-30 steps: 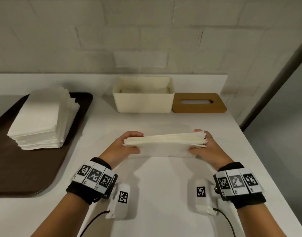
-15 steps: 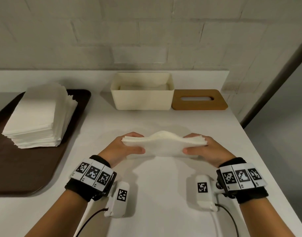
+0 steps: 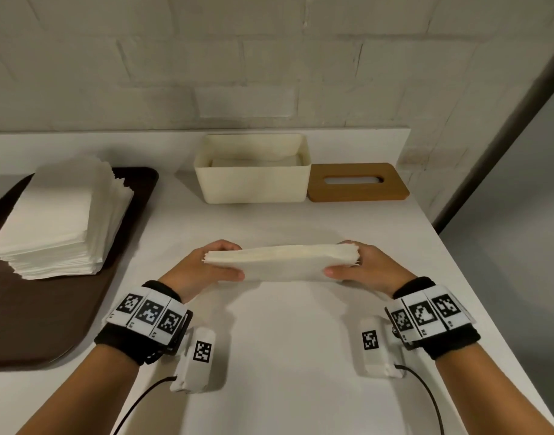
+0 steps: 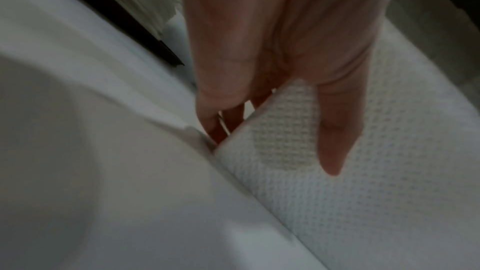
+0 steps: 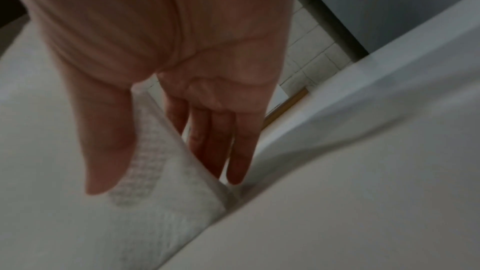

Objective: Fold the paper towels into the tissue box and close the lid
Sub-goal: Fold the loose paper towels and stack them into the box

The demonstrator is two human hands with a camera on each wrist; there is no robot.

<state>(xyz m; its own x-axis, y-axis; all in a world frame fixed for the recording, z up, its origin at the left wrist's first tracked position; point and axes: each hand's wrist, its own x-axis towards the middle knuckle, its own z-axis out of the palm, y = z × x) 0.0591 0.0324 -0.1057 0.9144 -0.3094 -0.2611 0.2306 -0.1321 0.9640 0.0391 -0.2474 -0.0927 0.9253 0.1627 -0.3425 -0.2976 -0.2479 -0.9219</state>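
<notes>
A folded stack of white paper towels (image 3: 282, 262) is held just above the white table, one end in each hand. My left hand (image 3: 206, 266) pinches its left end, thumb on the near face and fingers behind; the embossed paper (image 4: 350, 171) shows under the thumb. My right hand (image 3: 360, 266) pinches the right end of the towels (image 5: 166, 202) the same way. The cream tissue box (image 3: 253, 180) stands open at the back with some paper inside. Its brown wooden lid (image 3: 357, 183), with an oval slot, lies flat to the right of the box.
A dark brown tray (image 3: 43, 315) at the left carries a tall pile of unfolded paper towels (image 3: 59, 218). The table's right edge (image 3: 476, 277) drops off beside my right wrist. A brick wall runs behind the box.
The stack bulged upward in the middle half a second ago; now it is flat and straight again between both hands. The grips are unchanged.
</notes>
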